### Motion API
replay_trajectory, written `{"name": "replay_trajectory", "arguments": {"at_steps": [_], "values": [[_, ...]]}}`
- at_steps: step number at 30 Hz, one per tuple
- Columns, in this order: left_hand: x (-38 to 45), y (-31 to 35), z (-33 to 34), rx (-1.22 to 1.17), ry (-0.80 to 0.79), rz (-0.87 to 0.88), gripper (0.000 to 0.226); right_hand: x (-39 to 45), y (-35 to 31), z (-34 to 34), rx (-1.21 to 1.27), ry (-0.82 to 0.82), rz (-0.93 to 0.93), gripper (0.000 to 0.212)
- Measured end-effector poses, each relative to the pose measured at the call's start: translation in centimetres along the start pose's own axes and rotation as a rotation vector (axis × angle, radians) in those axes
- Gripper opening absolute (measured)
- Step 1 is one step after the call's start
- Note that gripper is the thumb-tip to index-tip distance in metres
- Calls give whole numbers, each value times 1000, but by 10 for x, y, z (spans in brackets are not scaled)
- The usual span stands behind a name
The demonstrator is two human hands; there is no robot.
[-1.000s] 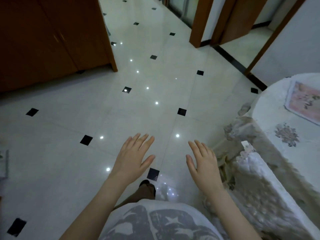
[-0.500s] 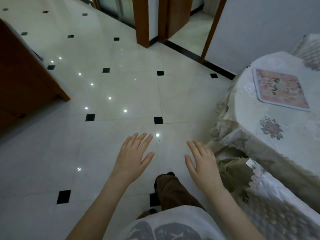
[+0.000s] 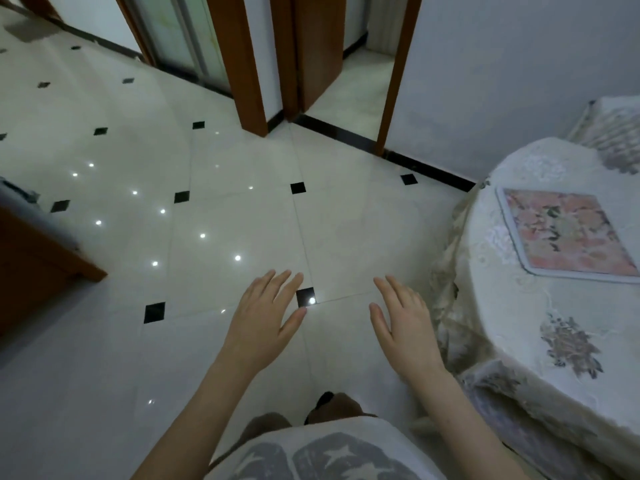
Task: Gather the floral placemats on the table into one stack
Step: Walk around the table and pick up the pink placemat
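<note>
Task not begun: one floral placemat (image 3: 562,235) lies unstacked on tabletop (image 3: 519,306); left hand (image 3: 263,317) & right hand (image 3: 403,323) off to its left, each grip spread, empty.

One floral placemat (image 3: 562,233) is visible, lying on the one round table (image 3: 519,306) at the right. Two hands are in view, both left of the table: the left hand (image 3: 263,320) and the right hand (image 3: 405,323), each with fingers spread and holding nothing. Left of the table stands one wooden cabinet (image 3: 31,271).
</note>
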State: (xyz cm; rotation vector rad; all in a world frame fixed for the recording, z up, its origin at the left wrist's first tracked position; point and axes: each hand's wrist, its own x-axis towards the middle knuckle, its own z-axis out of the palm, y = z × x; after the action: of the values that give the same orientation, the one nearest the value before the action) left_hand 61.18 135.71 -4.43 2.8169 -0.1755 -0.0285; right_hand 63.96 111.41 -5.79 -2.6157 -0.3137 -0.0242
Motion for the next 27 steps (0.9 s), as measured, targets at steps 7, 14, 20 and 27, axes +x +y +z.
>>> {"name": "replay_trajectory", "arguments": {"at_steps": [7, 14, 20, 27], "values": [[118, 1, 7, -56, -47, 145, 59, 70, 30, -4, -14, 81, 136, 41], [246, 11, 31, -49, -195, 400, 63, 130, 70, 3, -59, 150, 357, 40], [381, 19, 27, -10, -281, 664, 61, 205, 83, -8, -53, 272, 589, 41], [511, 64, 27, -33, -335, 938, 58, 257, 96, -30, -67, 412, 843, 43]]}}
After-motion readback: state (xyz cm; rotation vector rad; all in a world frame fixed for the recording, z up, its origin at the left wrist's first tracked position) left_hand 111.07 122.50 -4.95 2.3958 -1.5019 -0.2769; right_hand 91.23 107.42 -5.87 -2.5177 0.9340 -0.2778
